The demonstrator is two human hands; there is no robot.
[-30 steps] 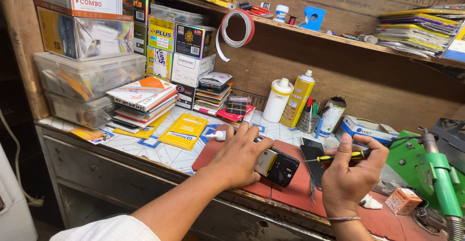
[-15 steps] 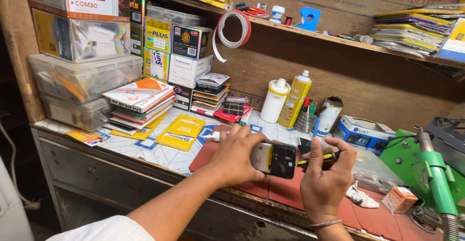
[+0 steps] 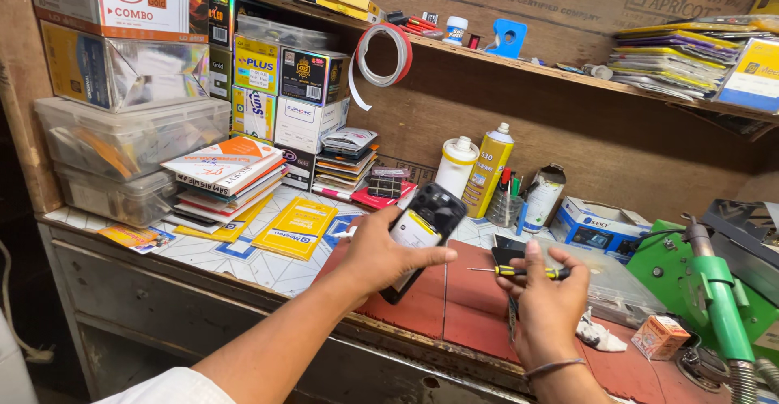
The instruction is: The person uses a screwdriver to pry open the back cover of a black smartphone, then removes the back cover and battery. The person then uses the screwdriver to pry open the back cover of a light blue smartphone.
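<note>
My left hand (image 3: 381, 254) grips a black phone (image 3: 422, 229) with its back cover off and a yellow battery showing. The phone is lifted off the red work mat (image 3: 454, 298) and tilted up. My right hand (image 3: 545, 298) is just to the right of it, fingers closed around a small yellow-and-black screwdriver (image 3: 519, 272) whose tip points left toward the phone. A dark flat part (image 3: 508, 255) lies on the mat behind the screwdriver.
A white bottle (image 3: 456, 165) and yellow spray can (image 3: 489, 169) stand at the back wall. Stacked boxes and books (image 3: 227, 177) fill the left. A green machine (image 3: 706, 290) sits at right, a small orange box (image 3: 659, 337) near it. A tape roll (image 3: 383, 53) hangs from the shelf.
My left hand has raised the phone from lying flat on the mat to a tilted, upright hold. My right hand shifted left and up with the screwdriver.
</note>
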